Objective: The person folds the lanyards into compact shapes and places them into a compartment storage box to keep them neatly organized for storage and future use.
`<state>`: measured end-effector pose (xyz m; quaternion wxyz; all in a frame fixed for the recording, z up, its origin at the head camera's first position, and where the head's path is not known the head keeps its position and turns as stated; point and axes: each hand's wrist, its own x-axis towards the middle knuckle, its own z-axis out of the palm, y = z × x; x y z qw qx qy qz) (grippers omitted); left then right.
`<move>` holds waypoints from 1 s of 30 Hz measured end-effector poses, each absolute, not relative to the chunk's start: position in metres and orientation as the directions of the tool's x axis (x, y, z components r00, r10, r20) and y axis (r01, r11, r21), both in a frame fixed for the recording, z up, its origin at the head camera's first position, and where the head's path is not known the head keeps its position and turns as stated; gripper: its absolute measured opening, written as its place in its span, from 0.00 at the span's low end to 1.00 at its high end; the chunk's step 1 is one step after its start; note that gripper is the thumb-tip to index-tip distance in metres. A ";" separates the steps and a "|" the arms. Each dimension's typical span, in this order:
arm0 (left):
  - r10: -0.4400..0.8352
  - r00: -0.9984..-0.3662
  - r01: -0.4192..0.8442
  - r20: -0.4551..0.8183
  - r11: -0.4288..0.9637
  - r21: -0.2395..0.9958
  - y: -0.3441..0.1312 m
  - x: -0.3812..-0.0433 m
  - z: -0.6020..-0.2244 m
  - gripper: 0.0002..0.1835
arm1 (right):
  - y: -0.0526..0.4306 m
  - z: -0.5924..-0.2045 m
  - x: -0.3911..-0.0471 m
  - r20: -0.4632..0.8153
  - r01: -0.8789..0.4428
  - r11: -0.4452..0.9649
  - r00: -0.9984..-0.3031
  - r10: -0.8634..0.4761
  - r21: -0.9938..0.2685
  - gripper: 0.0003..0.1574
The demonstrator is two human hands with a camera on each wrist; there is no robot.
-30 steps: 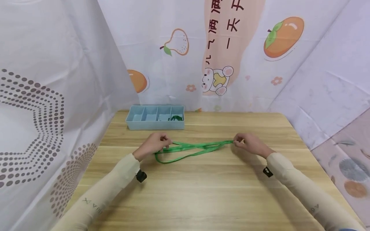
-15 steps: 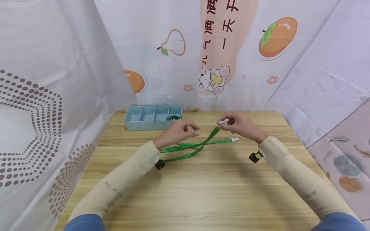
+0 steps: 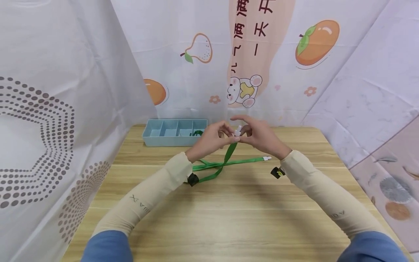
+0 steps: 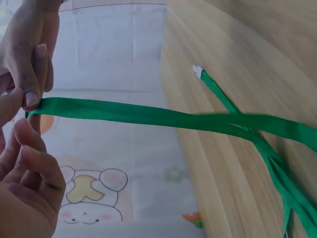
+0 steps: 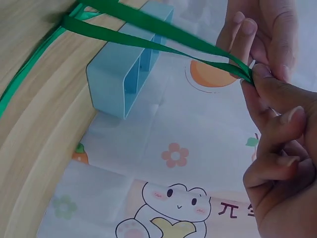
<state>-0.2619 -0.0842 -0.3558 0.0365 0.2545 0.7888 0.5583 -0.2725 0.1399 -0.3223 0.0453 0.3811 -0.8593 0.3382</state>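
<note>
In the head view, my left hand (image 3: 212,138) and right hand (image 3: 260,134) meet above the table. Between their fingertips they pinch the end of a green lanyard (image 3: 230,151), at its white plastic clip (image 3: 238,130). The ribbon (image 4: 124,111) runs down from the fingers to the table in the left wrist view. The right wrist view has two green strands (image 5: 163,42) meeting at the right thumb. Another white clip (image 3: 266,158) lies on the table at the end of a green strap; whether it belongs to the same lanyard I cannot tell.
A light blue box (image 3: 175,141) with several compartments stands at the back left of the wooden table (image 3: 229,218). Something dark green (image 3: 198,133) lies in its right compartment. Printed white cloth (image 3: 203,80) hangs behind the table.
The right hand has lifted one lanyard end with its white clip off the table and moved left. The left hand let go of the strands at left and came across to meet it.
</note>
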 end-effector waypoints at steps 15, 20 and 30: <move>0.284 -0.914 0.347 0.290 0.179 0.921 -0.100 -0.270 -0.339 0.11 | 0.114 -0.342 -0.266 0.434 -0.598 0.329 -0.779 -0.452 -0.731 0.28; 0.240 -0.910 0.385 0.338 0.190 0.903 -0.104 -0.269 -0.323 0.13 | 0.105 -0.357 -0.260 0.410 -0.548 0.317 -0.816 -0.408 -0.774 0.14; 0.213 -0.867 0.488 0.450 0.187 0.853 -0.106 -0.270 -0.306 0.11 | 0.098 -0.356 -0.258 0.499 -0.564 0.159 -0.806 -0.317 -0.810 0.15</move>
